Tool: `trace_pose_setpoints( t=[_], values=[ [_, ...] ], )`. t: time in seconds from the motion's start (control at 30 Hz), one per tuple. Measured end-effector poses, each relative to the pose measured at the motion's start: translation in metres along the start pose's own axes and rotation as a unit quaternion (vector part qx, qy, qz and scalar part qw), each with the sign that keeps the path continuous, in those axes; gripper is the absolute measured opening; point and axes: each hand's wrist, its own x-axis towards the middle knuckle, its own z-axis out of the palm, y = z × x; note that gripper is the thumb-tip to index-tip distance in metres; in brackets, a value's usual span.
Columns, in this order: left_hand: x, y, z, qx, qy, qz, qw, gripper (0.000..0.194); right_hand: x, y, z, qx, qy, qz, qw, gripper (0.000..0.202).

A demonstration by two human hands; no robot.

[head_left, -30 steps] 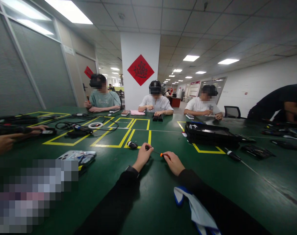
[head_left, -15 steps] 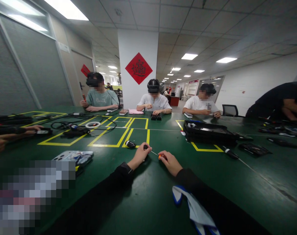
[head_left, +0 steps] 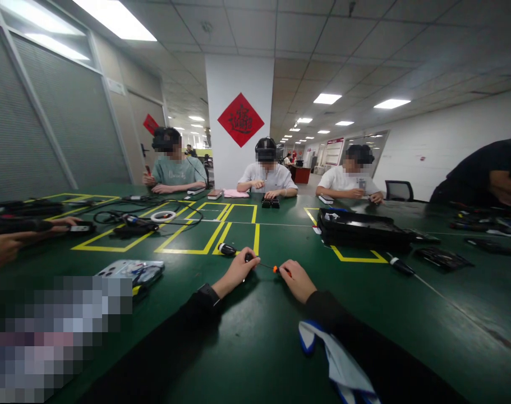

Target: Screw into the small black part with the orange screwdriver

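My left hand (head_left: 237, 270) is closed on a small dark part (head_left: 249, 257), mostly covered by the fingers. My right hand (head_left: 297, 279) pinches a screwdriver (head_left: 276, 270) by its orange and dark handle. The thin metal shaft runs left from the handle to the part in my left hand; whether its tip touches is too small to tell. Just beyond my left hand lies a black and white cylindrical item (head_left: 227, 249). Below my right forearm is a crumpled white and blue cloth-like piece (head_left: 337, 359).
Stacked black trays (head_left: 360, 227) stand at the right, with another black and white cylinder (head_left: 400, 265) in front. A clear-cased phone (head_left: 131, 271) lies left. Cables (head_left: 133, 216) and yellow tape (head_left: 183, 250) cover the green table's far left. Co-workers sit opposite; another person's hand is at left.
My right hand has shifted slightly right, and more of the orange handle end shows between the fingers. My left hand keeps its grip. The whole view has moved a little.
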Motion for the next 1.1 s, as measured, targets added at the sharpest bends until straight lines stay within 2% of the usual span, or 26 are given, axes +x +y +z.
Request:
trace_pose_setpoints(
  t=[0.17,0.63,0.97,1.1],
  values=[
    [0.003,0.002,0.001,0.007,-0.002,0.025,1.0,0.026,0.001,0.004,-0.001,0.039,0.011,0.003,0.999,0.011],
    [0.004,-0.003,-0.004,-0.018,-0.045,0.034,0.998,0.03,-0.001,0.004,-0.006,0.07,0.002,-0.041,0.997,0.017],
    [0.002,0.0,-0.004,0.014,-0.022,0.037,0.999,0.029,-0.001,0.0,-0.008,0.07,-0.021,-0.035,0.997,0.017],
    [0.001,0.0,-0.003,0.002,-0.036,0.025,0.999,0.028,-0.002,-0.002,-0.011,0.095,-0.015,-0.05,0.994,0.019]
  ],
)
